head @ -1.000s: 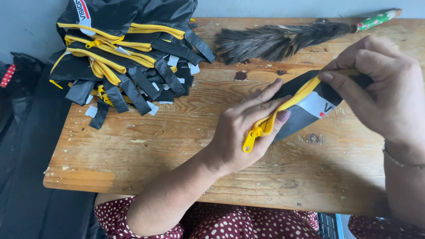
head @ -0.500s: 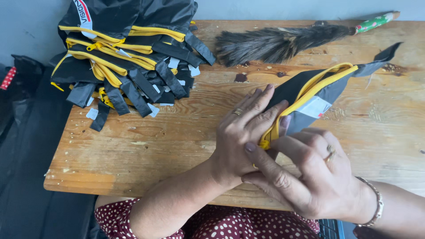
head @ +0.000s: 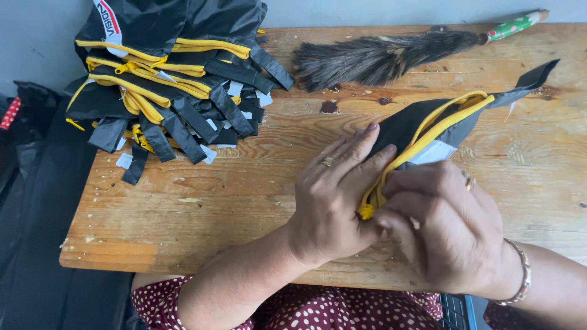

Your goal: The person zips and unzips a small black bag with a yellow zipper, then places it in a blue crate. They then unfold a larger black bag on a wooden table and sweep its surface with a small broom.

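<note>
A black fabric pouch [head: 428, 125] with a yellow zipper lies on the wooden table [head: 232, 195], its strap end pointing to the far right. My left hand [head: 333, 192] rests flat over the pouch's near end, fingers on the fabric. My right hand [head: 446, 226] is curled beside it, pinching the yellow zipper end [head: 369, 208] between the two hands.
A pile of similar black and yellow pouches [head: 174, 73] sits at the table's far left corner. A dark feather duster [head: 391, 55] with a green patterned handle lies along the far edge. Black cloth [head: 30, 214] hangs left of the table.
My right hand has come down from the pouch's far end to its near end beside my left hand. The pouch has flattened onto the table.
</note>
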